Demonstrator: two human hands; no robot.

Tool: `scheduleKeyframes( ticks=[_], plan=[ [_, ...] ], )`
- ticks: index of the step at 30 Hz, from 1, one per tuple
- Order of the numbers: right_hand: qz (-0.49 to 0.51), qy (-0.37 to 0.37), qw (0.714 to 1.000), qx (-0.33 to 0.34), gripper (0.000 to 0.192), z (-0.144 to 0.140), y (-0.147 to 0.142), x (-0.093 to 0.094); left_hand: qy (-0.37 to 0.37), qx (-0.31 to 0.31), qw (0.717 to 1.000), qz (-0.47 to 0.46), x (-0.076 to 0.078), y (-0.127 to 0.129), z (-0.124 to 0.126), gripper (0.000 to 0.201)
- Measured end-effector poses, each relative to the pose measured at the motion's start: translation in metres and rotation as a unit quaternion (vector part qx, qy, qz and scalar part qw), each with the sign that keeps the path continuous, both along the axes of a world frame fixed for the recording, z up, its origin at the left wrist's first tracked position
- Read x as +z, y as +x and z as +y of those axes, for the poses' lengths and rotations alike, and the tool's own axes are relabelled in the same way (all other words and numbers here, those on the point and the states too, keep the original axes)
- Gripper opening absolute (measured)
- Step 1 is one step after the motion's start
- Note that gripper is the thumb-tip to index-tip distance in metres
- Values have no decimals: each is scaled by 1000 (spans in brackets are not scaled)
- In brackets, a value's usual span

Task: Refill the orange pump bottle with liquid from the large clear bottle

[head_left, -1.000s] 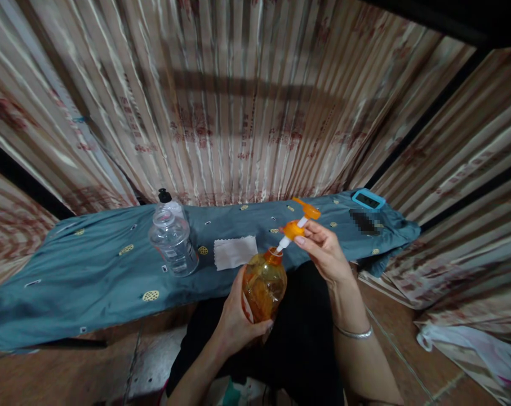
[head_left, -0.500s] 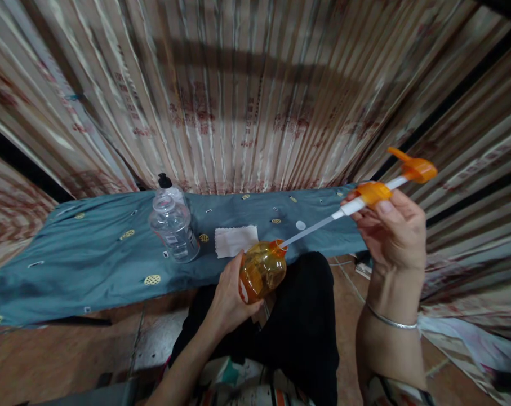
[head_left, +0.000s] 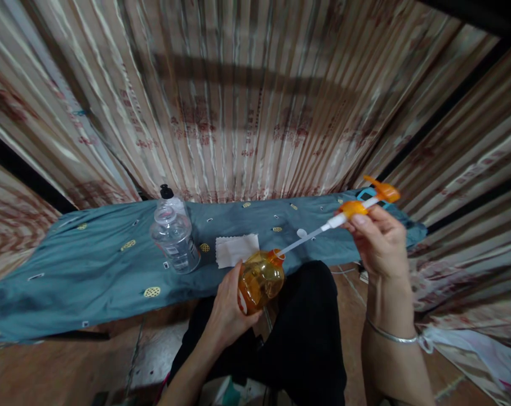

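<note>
Clasping the amber bottle [head_left: 261,283], the left hand [head_left: 230,311] leaves the mouth [head_left: 277,256] above its grip clear, presumably for the dip tube [head_left: 301,241] slanting from the dispenser pump [head_left: 351,208] pinched in the right hand [head_left: 380,237].

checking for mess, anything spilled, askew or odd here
No spill or damage shows. The one oddity is the clear bottle: its neck looks uncapped, unlike the black-topped bottle behind it. The amber bottle tilts, but the left hand holds it.
</note>
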State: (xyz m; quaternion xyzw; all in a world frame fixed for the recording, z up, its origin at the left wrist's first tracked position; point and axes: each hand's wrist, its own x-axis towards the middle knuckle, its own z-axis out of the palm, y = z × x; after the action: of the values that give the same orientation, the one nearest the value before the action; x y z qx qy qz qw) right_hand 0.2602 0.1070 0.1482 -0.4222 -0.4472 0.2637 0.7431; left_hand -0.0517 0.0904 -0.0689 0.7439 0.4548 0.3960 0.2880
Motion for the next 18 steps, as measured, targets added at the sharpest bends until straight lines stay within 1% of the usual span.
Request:
scheduleKeyframes(
  ticks=[2,5,6,9,11,14,16,17,18],
  plan=[
    [-16,-7,1000,2,50,0,3,0,14,11,1000,4,-4,-1,2,129],
    [8,47,999,-19,46,-2,9,5,40,22,999,8,-9,-1,4,132],
    [-5,46,999,-17,45,-2,11,7,47,23,999,10,-10,-1,5,132],
    [-85,-8,996,24,48,-4,13,12,63,25,998,13,-12,-3,6,132],
    [-74,-15,997,35,50,-5,13,13,73,29,997,15,-12,-4,7,130],
    [-25,-15,1000,9,54,-3,13,13,80,35,996,21,-14,-7,9,130],
    [-39,-35,999,-16,57,-1,14,13,77,42,996,25,-15,-8,10,130],
    [-40,-33,998,-28,57,0,15,13,76,47,996,25,-15,-9,11,129],
    [-27,-16,999,-38,57,0,17,13,74,50,996,24,-15,-10,11,129]
  ],
)
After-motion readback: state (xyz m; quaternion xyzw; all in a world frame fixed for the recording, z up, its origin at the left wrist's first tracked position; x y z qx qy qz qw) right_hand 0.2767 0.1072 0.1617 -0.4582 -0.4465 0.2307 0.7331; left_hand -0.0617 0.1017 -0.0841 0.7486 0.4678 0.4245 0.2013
